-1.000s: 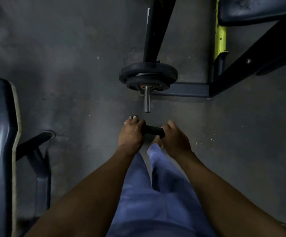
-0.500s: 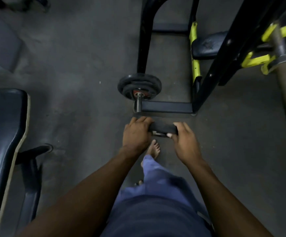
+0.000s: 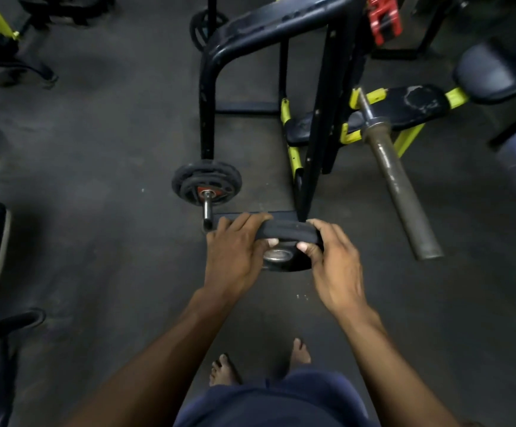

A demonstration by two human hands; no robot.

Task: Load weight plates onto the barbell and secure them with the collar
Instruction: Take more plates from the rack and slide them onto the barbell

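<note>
Both hands, my left hand point(image 3: 235, 254) and right hand point(image 3: 332, 263), grip one black weight plate point(image 3: 290, 241) by its rim, the bare barbell sleeve point(image 3: 401, 183) lying at two o'clock, its long axis pointing back toward me, nearest my right.

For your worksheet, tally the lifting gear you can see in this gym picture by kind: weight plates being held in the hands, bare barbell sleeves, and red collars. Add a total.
Held weight plates: 1
Bare barbell sleeves: 1
Red collars: 1
Total: 3
</note>
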